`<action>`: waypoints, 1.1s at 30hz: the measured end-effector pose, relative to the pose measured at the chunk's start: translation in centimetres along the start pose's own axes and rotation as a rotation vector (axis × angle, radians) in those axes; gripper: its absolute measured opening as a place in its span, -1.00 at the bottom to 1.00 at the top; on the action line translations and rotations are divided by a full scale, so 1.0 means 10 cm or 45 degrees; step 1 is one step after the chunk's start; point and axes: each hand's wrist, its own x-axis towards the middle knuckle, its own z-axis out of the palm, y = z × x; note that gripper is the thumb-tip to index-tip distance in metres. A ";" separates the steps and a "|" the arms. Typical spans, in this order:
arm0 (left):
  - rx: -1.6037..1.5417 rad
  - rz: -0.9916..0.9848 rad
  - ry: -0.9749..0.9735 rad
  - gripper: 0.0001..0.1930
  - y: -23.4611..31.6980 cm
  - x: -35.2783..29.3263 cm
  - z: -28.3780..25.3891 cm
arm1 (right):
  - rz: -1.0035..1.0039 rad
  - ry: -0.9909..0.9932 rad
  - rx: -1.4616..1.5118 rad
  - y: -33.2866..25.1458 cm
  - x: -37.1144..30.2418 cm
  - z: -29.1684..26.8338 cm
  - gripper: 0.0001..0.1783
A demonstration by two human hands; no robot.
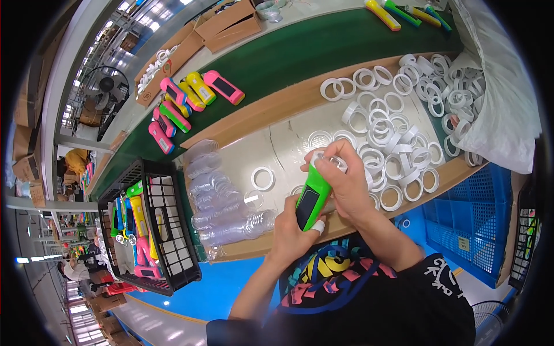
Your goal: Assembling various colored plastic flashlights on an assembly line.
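Observation:
A green flashlight [314, 193] with a dark flat panel on its side is held between my two hands, tilted with its head away from me. My left hand [291, 236] is wrapped round its lower body; a white covering shows on one fingertip. My right hand [349, 181] is closed round the head end, where a whitish rim shows under the fingers; how it sits there is partly hidden. Beside the right hand lies a heap of loose white rings [384, 127]. Left of my hands are stacks of clear round lenses [216, 193], and a single white ring [263, 179] lies between.
A cardboard-edged tray [283, 135] holds the rings and lenses. Beyond it, a green belt [288, 43] carries pink, yellow and green flashlights [199, 89]. A black crate [167, 230] of flashlights stands left. At right are a white sack [502, 98] and a blue crate [467, 219].

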 end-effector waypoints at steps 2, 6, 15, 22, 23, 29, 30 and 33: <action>-0.162 -0.027 0.052 -0.47 0.03 0.03 -0.02 | 0.244 0.082 0.035 -0.08 0.06 0.02 -0.82; -0.724 -0.238 -0.022 -0.40 -0.07 0.05 -0.09 | 0.280 -0.124 0.217 -0.13 0.07 -0.21 -0.63; -1.799 -0.637 -0.650 -0.31 -0.13 0.13 -0.12 | 0.284 -0.234 0.286 -0.15 0.17 -0.25 -0.59; -0.617 -0.469 -0.409 -0.43 0.18 0.35 -0.15 | 0.272 0.138 0.096 -0.21 0.31 -0.23 -0.68; -0.595 -0.443 -0.409 -0.44 0.17 0.48 -0.17 | 0.261 0.137 0.135 -0.23 0.38 -0.25 -0.66; 0.028 0.106 0.109 -0.46 0.01 1.82 -0.65 | -0.689 0.109 -1.670 -0.10 0.48 -0.31 -0.49; 0.070 0.309 0.248 -0.46 -0.03 1.97 -0.71 | -0.690 0.081 -1.666 -0.06 0.43 -0.23 -0.49; -0.096 0.419 0.269 -0.54 0.03 2.00 -0.79 | -0.730 -0.104 -2.425 0.09 0.43 -0.19 -0.63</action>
